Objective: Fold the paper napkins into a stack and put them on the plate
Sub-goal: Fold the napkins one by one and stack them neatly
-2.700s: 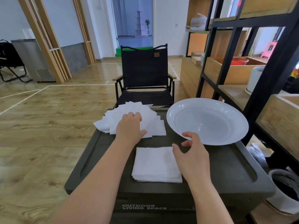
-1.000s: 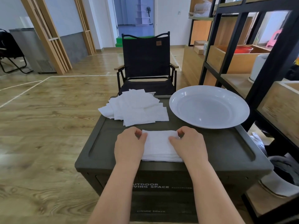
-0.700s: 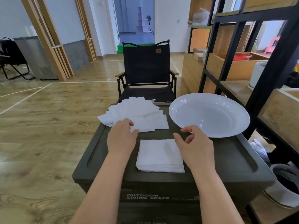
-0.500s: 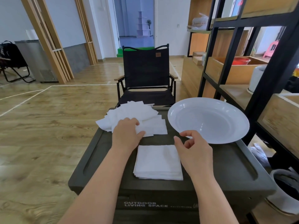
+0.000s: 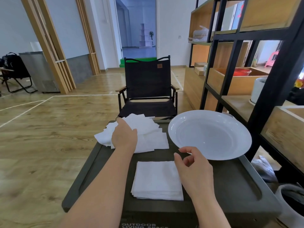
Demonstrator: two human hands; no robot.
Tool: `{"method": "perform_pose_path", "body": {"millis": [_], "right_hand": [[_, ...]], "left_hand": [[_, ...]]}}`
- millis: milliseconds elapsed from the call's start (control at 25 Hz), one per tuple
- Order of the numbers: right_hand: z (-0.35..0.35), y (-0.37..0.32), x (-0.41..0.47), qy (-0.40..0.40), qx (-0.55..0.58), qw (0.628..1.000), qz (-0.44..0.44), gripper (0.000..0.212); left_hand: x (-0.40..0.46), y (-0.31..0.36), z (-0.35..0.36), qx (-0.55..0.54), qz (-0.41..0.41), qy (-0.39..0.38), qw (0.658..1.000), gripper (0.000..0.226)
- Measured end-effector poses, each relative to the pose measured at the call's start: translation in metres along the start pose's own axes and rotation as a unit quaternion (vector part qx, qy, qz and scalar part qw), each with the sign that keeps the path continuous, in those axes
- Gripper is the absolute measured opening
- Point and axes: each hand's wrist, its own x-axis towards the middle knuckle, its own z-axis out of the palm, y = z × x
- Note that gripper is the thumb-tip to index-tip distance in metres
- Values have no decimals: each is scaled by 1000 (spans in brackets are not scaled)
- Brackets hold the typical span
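Napkins: loose pile (image 5: 144, 134) lay at frame centre on the table (image 5: 230, 181); folded stack (image 5: 157, 180) lower centre; plate (image 5: 209, 134) empty.
Left hand (image 5: 124, 137): fingers flat on the pile, grasping nothing clearly.
Right hand (image 5: 195, 168): fingers loosely curled, released.
Advice: take one sheet only, align corners.

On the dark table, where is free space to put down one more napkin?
Bare table lies right of the folded stack, below the plate, and in a strip left of the stack under the left arm. The plate is empty. The far left is crowded: loose napkins under the left hand. The right hand hovers over the stack's right edge.
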Motion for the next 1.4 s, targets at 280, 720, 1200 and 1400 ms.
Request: {"method": "perform_pose_path", "body": {"millis": [280, 720, 1200, 1400], "right_hand": [[0, 0, -1, -6, 11, 1000, 1, 15], [6, -21, -11, -127, 48, 978, -161, 58], [-7, -27, -13, -161, 167, 972, -41, 48], [-13, -35, -14, -243, 214, 939, 117, 61]], "left_hand": [[-11, 0, -6, -11, 35, -33, 999, 15], [-106, -14, -115, -343, 79, -161, 922, 20], [-120, -15, -105, -283, 31, -33, 958, 25], [-117, -21, -129, -321, 98, -63, 940, 43]]}}
